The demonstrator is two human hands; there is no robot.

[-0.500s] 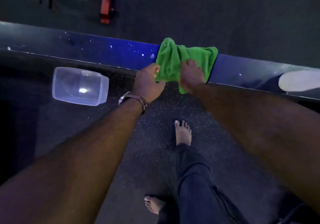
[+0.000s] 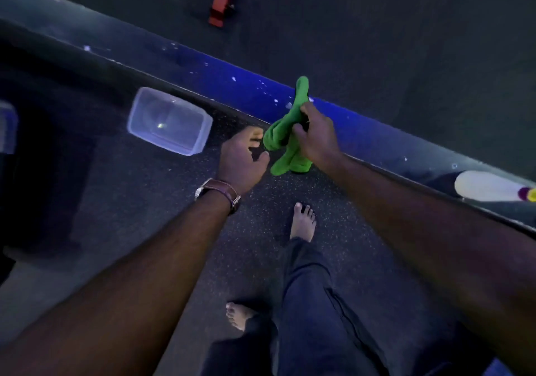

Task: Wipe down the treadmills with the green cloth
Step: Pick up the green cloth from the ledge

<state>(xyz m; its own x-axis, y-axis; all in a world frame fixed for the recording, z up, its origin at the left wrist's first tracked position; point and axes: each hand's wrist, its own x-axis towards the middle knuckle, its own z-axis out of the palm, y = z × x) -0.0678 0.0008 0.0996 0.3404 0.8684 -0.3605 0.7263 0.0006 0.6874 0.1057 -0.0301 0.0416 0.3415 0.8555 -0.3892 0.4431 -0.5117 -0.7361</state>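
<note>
The green cloth (image 2: 285, 136) is bunched into a long twisted roll, lifted just above the treadmill's blue side rail (image 2: 226, 82). My right hand (image 2: 314, 134) grips the roll around its middle. My left hand (image 2: 242, 158), with a brown watch on the wrist, is just left of the cloth with fingers loosely spread; its fingertips reach the cloth's lower end, and I cannot tell if they touch it. The dark speckled treadmill belt (image 2: 174, 216) lies under my bare feet.
A clear plastic tub (image 2: 169, 120) sits on the belt beside the rail, left of my hands. A white bottle (image 2: 490, 185) lies on the rail at the right. A red equipment frame (image 2: 223, 1) stands on the floor beyond the rail.
The cloth was spread on the rail under both hands; now my right hand has gathered it and lifted it off the rail. My left hand has let go. The view has tilted.
</note>
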